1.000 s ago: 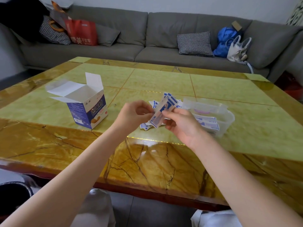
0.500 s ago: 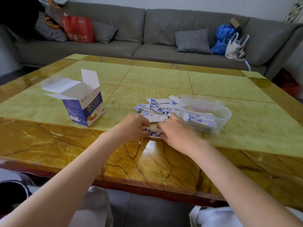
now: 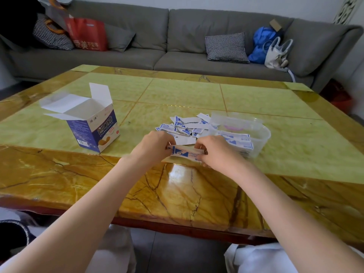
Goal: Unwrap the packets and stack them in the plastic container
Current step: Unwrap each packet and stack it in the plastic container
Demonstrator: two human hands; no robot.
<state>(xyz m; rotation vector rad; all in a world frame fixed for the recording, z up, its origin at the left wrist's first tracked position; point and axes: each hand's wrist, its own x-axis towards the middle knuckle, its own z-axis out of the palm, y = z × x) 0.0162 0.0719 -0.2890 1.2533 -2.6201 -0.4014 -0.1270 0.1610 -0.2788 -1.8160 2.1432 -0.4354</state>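
Tan strip: a bandage packet (image 3: 185, 153) with white and blue printed wrapper, held level just above the near part of the table, between the two hands.
Left hand: the left hand (image 3: 152, 147) pinches the packet's left end, fingers curled around it.
Right hand: the right hand (image 3: 214, 151) pinches the packet's right end, fingers curled; the two hands sit close together with the packet stretched between them.
Wrapper pile: a loose heap of white and blue paper wrappers (image 3: 187, 127) lies on the table just behind the hands, touching the left side of the container.
Container: a clear plastic container (image 3: 262, 134) stands just right of the pile, beyond the right hand, with blue-printed packets (image 3: 239, 140) lying flat inside it.
Box: an opened blue and white cardboard box (image 3: 92, 125) stands upright to the left, flaps raised, well apart from the hands.
Table: a glossy table (image 3: 197, 194) with green centre panels and a yellow-brown marbled border.
Background: a grey sofa (image 3: 177, 40) carrying a red bag (image 3: 86, 34), a houndstooth cushion (image 3: 226, 47), a blue bag (image 3: 260, 44) and a white handbag (image 3: 276, 53).
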